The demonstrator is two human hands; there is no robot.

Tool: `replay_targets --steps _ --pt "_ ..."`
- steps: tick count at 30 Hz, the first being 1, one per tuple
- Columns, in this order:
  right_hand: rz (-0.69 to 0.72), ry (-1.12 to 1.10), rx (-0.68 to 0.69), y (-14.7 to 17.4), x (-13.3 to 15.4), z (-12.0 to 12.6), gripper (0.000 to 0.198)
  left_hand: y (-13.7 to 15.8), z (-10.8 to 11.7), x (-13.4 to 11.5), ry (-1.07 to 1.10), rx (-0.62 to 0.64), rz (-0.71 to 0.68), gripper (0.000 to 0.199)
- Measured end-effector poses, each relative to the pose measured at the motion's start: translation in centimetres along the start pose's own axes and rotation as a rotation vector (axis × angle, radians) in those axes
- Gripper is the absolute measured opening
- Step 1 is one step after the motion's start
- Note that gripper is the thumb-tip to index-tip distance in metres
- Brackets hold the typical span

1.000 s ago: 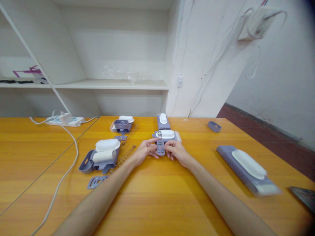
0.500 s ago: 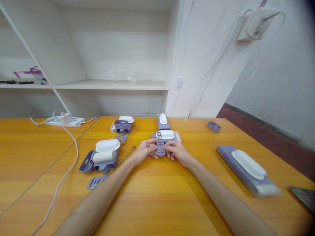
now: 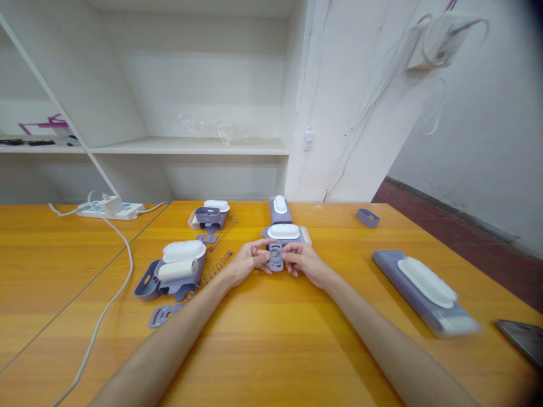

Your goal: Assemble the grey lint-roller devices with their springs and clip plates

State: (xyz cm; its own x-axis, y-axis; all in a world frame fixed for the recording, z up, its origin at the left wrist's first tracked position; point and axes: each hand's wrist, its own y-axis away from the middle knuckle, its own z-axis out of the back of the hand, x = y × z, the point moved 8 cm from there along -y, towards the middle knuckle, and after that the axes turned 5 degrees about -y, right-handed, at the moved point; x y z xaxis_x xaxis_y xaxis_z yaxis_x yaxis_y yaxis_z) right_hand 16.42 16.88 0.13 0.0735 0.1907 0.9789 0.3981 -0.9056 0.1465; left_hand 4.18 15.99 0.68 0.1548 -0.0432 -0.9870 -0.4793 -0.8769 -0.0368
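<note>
Between my two hands is a small grey slotted plastic plate (image 3: pixel 276 261), held up above the table with its face toward me. My left hand (image 3: pixel 252 258) pinches its left edge. The fingers of my right hand (image 3: pixel 304 258) are closed on its right edge. A coil spring shows through or against the plate's middle; how it sits there I cannot tell. Just behind my hands lies a grey holder with a white bristle brush (image 3: pixel 283 231) on it. Beyond that stands another grey holder (image 3: pixel 280 217) with a white brush on top.
Left on the wooden table (image 3: pixel 271 350) are a grey holder with a white brush (image 3: pixel 184 250) and roller (image 3: pixel 178 270), loose springs (image 3: pixel 218 267) and a slotted plate (image 3: pixel 163 315). Rightward lie a long grey holder (image 3: pixel 390 265), a grey cup (image 3: pixel 367 217) and a phone (image 3: pixel 521 336). A cable (image 3: pixel 114 294) crosses the left.
The spring that stood above the plate's top edge no longer shows there; the plate now faces me more squarely. Both hands keep their grip in nearly the same place.
</note>
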Motion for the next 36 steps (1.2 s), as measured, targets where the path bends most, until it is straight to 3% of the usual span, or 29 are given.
replay_targets --steps 8,14,36 --pt "0.016 -0.022 -0.027 -0.32 -0.27 0.48 0.029 0.06 0.08 -0.06 0.027 -0.049 0.006 0.069" --pt "-0.019 -0.067 0.045 -0.31 -0.45 0.46 0.028 0.04 0.09 -0.1 0.026 -0.044 -0.006 0.068" --pt "0.063 0.063 0.003 -0.28 -0.18 0.43 0.029 0.03 -0.11 0.14 -0.025 -0.009 0.021 0.065"
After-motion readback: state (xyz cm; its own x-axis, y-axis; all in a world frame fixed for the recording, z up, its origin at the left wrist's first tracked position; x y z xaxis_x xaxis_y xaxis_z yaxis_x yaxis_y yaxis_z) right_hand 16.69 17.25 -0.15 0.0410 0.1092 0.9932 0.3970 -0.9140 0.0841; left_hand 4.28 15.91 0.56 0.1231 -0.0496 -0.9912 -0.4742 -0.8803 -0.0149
